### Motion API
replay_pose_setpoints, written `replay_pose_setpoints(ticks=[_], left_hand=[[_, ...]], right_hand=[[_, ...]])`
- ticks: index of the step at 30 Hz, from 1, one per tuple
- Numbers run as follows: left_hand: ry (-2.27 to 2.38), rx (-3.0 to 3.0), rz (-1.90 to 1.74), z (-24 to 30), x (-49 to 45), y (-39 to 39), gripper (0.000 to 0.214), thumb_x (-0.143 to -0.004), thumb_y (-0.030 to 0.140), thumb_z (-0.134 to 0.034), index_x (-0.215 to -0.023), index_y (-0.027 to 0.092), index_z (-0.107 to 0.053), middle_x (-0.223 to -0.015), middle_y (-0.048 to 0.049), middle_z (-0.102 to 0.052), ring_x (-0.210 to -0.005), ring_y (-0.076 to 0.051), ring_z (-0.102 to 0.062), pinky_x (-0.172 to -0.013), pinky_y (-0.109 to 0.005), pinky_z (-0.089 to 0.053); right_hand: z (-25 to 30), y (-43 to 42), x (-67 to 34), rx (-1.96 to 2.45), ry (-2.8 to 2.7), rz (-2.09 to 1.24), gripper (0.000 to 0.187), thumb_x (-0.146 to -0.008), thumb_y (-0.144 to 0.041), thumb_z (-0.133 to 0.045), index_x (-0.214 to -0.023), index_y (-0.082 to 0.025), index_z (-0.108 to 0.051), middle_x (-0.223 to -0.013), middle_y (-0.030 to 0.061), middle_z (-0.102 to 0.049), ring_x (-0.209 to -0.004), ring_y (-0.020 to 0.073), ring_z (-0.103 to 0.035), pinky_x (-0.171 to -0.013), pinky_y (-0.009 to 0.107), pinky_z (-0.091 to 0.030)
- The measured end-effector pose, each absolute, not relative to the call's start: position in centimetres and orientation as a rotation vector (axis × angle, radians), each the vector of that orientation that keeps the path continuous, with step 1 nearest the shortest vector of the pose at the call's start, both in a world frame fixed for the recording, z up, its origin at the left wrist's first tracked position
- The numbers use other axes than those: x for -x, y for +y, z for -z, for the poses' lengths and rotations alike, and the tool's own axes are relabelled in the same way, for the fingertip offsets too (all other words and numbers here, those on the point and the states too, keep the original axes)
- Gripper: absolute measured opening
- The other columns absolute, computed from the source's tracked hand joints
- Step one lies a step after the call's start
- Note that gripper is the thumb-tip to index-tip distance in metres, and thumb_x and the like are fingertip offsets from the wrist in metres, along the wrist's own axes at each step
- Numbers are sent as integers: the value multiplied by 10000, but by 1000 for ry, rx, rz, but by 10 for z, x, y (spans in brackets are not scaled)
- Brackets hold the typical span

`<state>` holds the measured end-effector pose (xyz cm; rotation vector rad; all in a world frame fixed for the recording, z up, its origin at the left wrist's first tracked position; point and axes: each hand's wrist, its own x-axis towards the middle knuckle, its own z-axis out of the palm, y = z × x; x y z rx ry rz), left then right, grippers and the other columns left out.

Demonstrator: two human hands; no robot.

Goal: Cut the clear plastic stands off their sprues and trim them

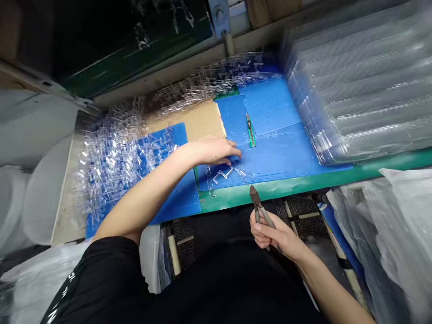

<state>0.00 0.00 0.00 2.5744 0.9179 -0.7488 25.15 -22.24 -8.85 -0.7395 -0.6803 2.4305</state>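
Observation:
My left hand lies palm down on a blue corrugated plastic sheet, its fingers curled. Just below it sits a small transparent plastic part; whether the hand grips anything is hidden. My right hand is held low in front of the bench, wrapped around the handles of dark metal diagonal cutters. Their jaws point up towards the green bench edge. A green utility knife lies on the blue sheet beyond my left hand. Heaps of transparent moulded plastic pieces spread across the left.
A stack of transparent formed plastic trays fills the upper right. A cardboard sheet lies behind my left forearm. White plastic bags hang at the right, and more bags sit at the left. A dark panel rises behind the bench.

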Motion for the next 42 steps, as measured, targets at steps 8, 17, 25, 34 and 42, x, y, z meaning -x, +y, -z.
replay_pose_setpoints(ticks=[8,17,25,34,42], left_hand=[[953,-2519,790,3,-5,7,152,-920,220,-707,-1030,213,-811,-1058,-81,-800,-874,-229,-690,-736,-323,-412],[1189,-1748,-468,-25,41,-79,384,-1043,468,-679,-798,174,-651,-648,-3,-668,-523,-103,-573,-569,-242,-443],[1096,-1007,-871,38,30,-151,429,-941,525,-834,-810,146,-680,-678,-26,-715,-523,-121,-693,-498,-205,-566],[1082,-988,-890,37,33,-155,397,-925,481,-864,-802,141,-701,-682,-19,-719,-534,-120,-707,-517,-201,-593],[1085,-995,-861,37,33,-155,428,-908,511,-872,-790,142,-691,-687,-27,-724,-528,-121,-699,-517,-208,-589]], right_hand=[[78,-226,-243,811,-814,-2363,350,-1039,-487,-737,-990,-221,-515,-751,-73,-351,-624,96,-299,-587,275,-257],[44,-199,-222,1205,-1559,-2056,280,-1124,-517,-532,-1091,-239,-531,-886,-29,-488,-805,167,-437,-780,338,-375],[43,-192,-207,1258,-1729,-2078,256,-1102,-503,-513,-1081,-248,-520,-932,-22,-539,-856,197,-496,-830,365,-391],[40,-195,-204,1244,-1643,-2101,254,-1103,-503,-525,-1102,-249,-527,-974,-17,-544,-894,196,-500,-869,371,-405],[42,-196,-203,1242,-1601,-2117,261,-1111,-506,-536,-1084,-246,-536,-905,-28,-523,-821,174,-470,-802,339,-420]])
